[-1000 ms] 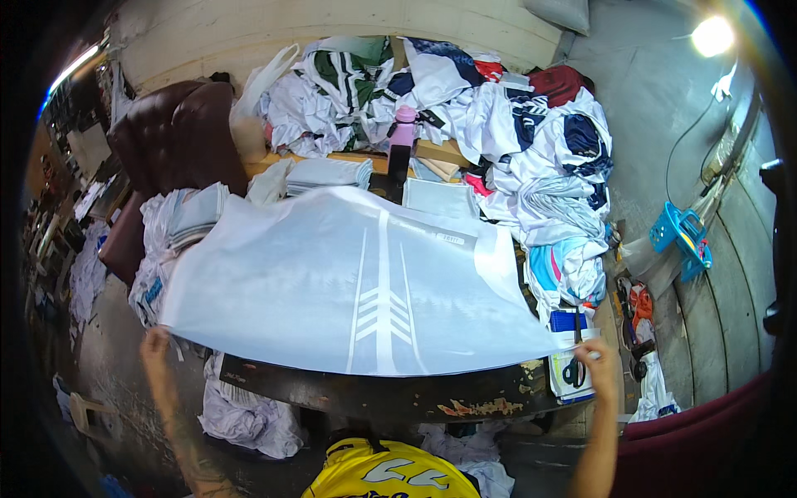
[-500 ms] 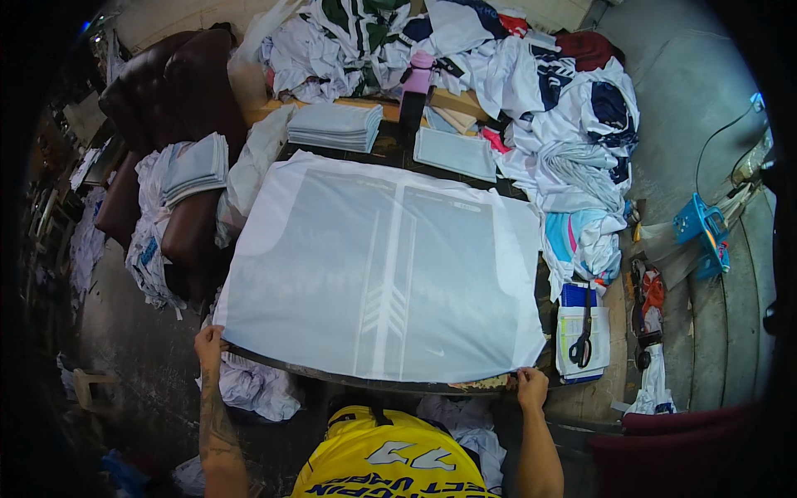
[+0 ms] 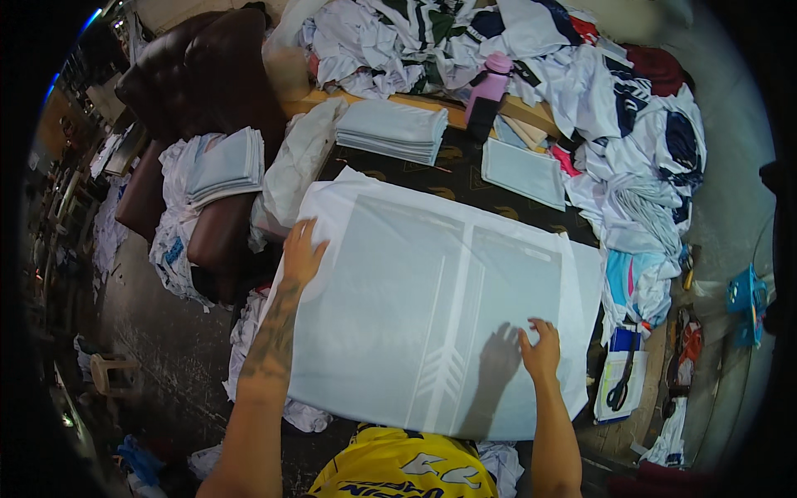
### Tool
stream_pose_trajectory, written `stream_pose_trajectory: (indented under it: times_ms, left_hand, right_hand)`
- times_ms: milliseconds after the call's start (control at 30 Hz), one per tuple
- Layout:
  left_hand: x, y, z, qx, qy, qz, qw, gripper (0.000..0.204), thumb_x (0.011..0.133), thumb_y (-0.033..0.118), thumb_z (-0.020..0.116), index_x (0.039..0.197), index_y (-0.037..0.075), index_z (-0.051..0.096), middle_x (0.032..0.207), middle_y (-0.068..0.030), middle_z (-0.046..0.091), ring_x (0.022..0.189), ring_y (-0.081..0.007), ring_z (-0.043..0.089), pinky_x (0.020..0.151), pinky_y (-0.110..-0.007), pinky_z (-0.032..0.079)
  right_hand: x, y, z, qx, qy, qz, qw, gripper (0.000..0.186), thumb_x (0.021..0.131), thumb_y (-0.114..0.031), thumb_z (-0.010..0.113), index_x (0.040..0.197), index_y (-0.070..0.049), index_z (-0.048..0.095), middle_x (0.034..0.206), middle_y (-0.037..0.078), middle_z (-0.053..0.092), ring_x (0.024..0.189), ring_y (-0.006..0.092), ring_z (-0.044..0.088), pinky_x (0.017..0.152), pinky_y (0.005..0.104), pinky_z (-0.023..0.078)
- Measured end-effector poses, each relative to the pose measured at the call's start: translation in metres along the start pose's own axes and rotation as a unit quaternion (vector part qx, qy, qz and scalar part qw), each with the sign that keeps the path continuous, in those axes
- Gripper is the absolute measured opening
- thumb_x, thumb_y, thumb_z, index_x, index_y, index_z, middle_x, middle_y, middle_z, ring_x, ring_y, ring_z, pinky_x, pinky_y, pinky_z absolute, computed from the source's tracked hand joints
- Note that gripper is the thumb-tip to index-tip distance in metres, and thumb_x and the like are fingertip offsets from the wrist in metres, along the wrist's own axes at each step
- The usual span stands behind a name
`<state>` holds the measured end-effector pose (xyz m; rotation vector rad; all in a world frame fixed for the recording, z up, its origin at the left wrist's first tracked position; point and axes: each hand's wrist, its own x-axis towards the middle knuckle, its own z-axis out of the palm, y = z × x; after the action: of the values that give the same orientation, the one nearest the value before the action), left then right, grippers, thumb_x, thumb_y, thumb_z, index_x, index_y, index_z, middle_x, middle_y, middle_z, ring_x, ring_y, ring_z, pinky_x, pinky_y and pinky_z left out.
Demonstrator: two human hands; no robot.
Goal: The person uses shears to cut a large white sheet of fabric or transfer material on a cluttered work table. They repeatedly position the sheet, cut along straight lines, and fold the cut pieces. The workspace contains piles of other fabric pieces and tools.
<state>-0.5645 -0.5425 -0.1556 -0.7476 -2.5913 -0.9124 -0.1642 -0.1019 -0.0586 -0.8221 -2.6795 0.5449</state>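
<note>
A pale grey fabric panel (image 3: 382,315) with a white chevron print and white margins lies flat on the dark patterned table (image 3: 382,170). My left hand (image 3: 303,253) rests on the panel's upper left side, fingers apart and nothing held. Over the panel's right half is my right hand (image 3: 540,349), fingers apart and bent, casting a shadow on the fabric. Beyond the panel lie a folded stack (image 3: 388,126) of grey pieces and a smaller one (image 3: 521,170). Black scissors (image 3: 616,394) lie on papers at the right.
Garment heaps (image 3: 374,54) line the back and right, around a pink bottle (image 3: 490,87). A brown padded sofa (image 3: 191,70) stands at left with another folded stack (image 3: 224,166) on it. A blue plastic basket (image 3: 743,303) hangs far right; a small stool (image 3: 112,373) is low left.
The panel, earlier stretched and lifted, now lies on the table. Both hands have let go of its near corners and moved forward onto or over it. The view has shifted.
</note>
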Motion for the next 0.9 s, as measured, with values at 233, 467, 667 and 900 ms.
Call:
stream_pose_trajectory:
  times_ms: [233, 467, 667, 900]
  left_hand:
    - [0.167, -0.002, 0.041, 0.100, -0.140, -0.068, 0.983, 0.036, 0.089, 0.009, 0.079, 0.123, 0.015, 0.073, 0.127, -0.0043, 0.069, 0.125, -0.0311, 0.061, 0.108, -0.052, 0.042]
    - [0.169, -0.007, 0.044, 0.030, -0.094, 0.080, 0.992, 0.010, 0.089, 0.016, 0.081, 0.095, 0.014, 0.074, 0.098, -0.0022, 0.068, 0.107, -0.0274, 0.065, 0.097, -0.050, 0.043]
    - [0.187, -0.015, 0.056, 0.028, -0.047, 0.019, 0.998, 0.015, 0.093, 0.020, 0.080, 0.091, 0.010, 0.069, 0.089, -0.0037, 0.067, 0.093, -0.0290, 0.066, 0.088, -0.047, 0.044]
    - [0.190, -0.023, 0.071, 0.010, -0.057, 0.014, 0.998, 0.021, 0.091, 0.022, 0.083, 0.087, 0.008, 0.067, 0.087, -0.0043, 0.068, 0.090, -0.0288, 0.065, 0.083, -0.047, 0.049]
  right_hand:
    - [0.141, -0.052, 0.057, -0.042, -0.075, -0.012, 0.996, 0.047, 0.087, -0.017, 0.080, 0.132, -0.011, 0.068, 0.122, 0.016, 0.068, 0.115, 0.0414, 0.063, 0.099, 0.0505, 0.054]
    - [0.211, -0.029, 0.097, -0.143, -0.128, 0.057, 0.980, 0.061, 0.078, -0.007, 0.078, 0.135, -0.024, 0.062, 0.136, 0.016, 0.056, 0.128, 0.0422, 0.055, 0.102, 0.0554, 0.053]
    - [0.212, -0.025, 0.095, -0.134, -0.069, 0.130, 0.980, 0.063, 0.076, -0.007, 0.076, 0.135, -0.025, 0.061, 0.136, 0.016, 0.056, 0.128, 0.0432, 0.055, 0.105, 0.0560, 0.053]
    - [0.212, -0.026, 0.090, -0.147, -0.129, 0.109, 0.975, 0.068, 0.076, -0.009, 0.081, 0.138, -0.025, 0.057, 0.134, 0.017, 0.056, 0.126, 0.0443, 0.057, 0.104, 0.0554, 0.054]
